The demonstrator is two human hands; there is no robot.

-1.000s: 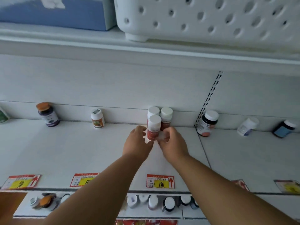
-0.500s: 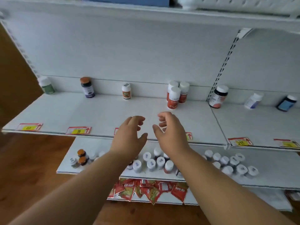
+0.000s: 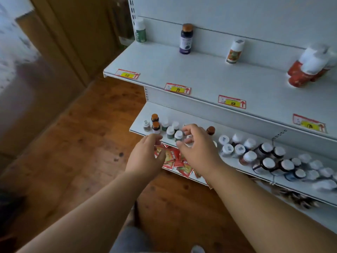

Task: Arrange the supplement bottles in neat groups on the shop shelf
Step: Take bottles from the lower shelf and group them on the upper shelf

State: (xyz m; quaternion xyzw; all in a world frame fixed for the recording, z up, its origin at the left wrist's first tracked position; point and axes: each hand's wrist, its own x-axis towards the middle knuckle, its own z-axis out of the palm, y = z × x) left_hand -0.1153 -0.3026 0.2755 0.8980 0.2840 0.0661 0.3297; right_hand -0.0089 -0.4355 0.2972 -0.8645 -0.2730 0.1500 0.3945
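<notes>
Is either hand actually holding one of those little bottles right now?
It seems not. The left hand and right hand hover with loosely curled fingers over the lower shelf, gripping nothing visible.

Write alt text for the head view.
Both hands, left hand and right hand, reach with loosely curled fingers toward small bottles crowded on the lower shelf. The upper shelf holds a few spaced bottles and a red-labelled cluster.
</notes>
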